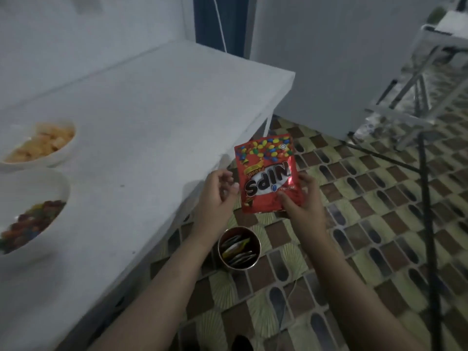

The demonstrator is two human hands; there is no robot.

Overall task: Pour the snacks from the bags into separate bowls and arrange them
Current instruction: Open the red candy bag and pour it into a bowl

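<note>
Now we had the red snack bag (268, 173) upside down over the floor, pinched in our right hand (301, 198), left hand (217, 191) loosely curled beside it, holding nothing; thin, crinkly, slippery foil, probably best gripped by its edges.

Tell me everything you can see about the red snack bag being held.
The glossy red foil snack bag reads "Nips" upside down from this view, with colourful candy pictured along its far end. It looks flat and slightly crinkled, held over the patterned floor just past the white table's edge. The right hand pinches its near right corner; the left hand sits beside its left edge, fingers curled, contact unclear.
</note>
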